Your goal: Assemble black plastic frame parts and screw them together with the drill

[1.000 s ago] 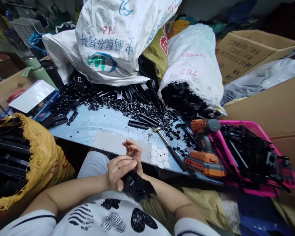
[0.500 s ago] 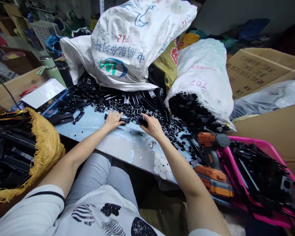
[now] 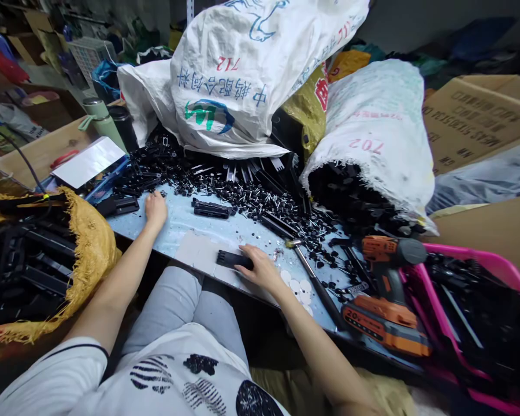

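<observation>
My right hand [image 3: 259,266] lies on a flat black plastic bar [image 3: 230,260] near the front edge of the pale blue table [image 3: 179,222], fingers closed over the bar's right end. My left hand [image 3: 155,208] rests further left on the table, beside a black plastic part [image 3: 120,205]; its fingers curl down and I cannot see anything in them. Another black bar [image 3: 211,208] lies between the hands, further back. Small black pieces with metal pins [image 3: 247,193] are heaped behind it.
White woven sacks [image 3: 242,75] and an open sack of black parts [image 3: 359,173] stand at the back. An orange cordless drill [image 3: 383,294], a hammer [image 3: 314,277] and white round pads [image 3: 299,286] lie right. A pink crate [image 3: 472,312] sits far right, a yellow sack [image 3: 39,260] left.
Both hands left the heap of small parts. My right hand drew a black bar back toward the front edge; my left hand slid to the left side of the table.
</observation>
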A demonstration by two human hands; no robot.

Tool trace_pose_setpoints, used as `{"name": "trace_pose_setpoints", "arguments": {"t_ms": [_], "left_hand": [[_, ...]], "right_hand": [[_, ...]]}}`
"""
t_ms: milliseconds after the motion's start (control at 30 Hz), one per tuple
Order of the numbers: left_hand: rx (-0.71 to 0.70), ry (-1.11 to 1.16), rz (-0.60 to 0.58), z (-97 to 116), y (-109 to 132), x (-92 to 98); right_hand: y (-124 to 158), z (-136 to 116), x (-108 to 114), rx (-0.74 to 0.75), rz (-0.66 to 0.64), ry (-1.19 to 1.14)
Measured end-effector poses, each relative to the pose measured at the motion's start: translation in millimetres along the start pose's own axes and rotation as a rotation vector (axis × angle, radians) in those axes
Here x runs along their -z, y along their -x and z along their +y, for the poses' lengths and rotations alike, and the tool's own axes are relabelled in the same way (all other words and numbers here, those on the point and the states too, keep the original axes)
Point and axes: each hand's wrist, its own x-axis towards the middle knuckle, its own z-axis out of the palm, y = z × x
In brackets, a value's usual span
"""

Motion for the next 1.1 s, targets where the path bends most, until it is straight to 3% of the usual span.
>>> {"name": "trace_pose_setpoints", "arguments": {"t_ms": [133,300,367,433,533,700,867,933,1000,1100], "left_hand": [[-0.172,0.232,-0.165,49,56,8.1],[-0.294,0.577,-0.382,95,128,18.5],[-0.294,0.73,-0.445,104,144,18.7],[-0.271,0.813,-0.43,110,153,18.7],[-0.33,0.766,-0.298,115,157,22.3],[-0.455,0.657,-0.205,128,163,31.8],[-0.459,0.725,0.014,144,170,33.8],[-0.504,0.733,-0.002,143,170,30.5],[-0.494,0.732,-0.048,139,169,22.4],[-0.272,0.73,-0.112,130,171,3.4]], "right_hand": [[-29,-20,-12,-0.006,0.019,-0.077],[-48,-34,-17,-0.34,0.161,-0.834],[-48,-39,-15,-0.365,0.135,-1.074],[-43,-42,-11,-0.331,0.102,-1.15],[-32,-40,1,-0.241,0.07,-1.034],[-17,-36,12,-0.099,0.077,-0.774],[-9,-50,-11,-0.127,0.321,-0.829],[-7,-54,-16,-0.103,0.322,-0.79],[-9,-49,-10,-0.062,0.224,-0.682],[-22,-17,17,-0.082,0.081,-0.376]]}}
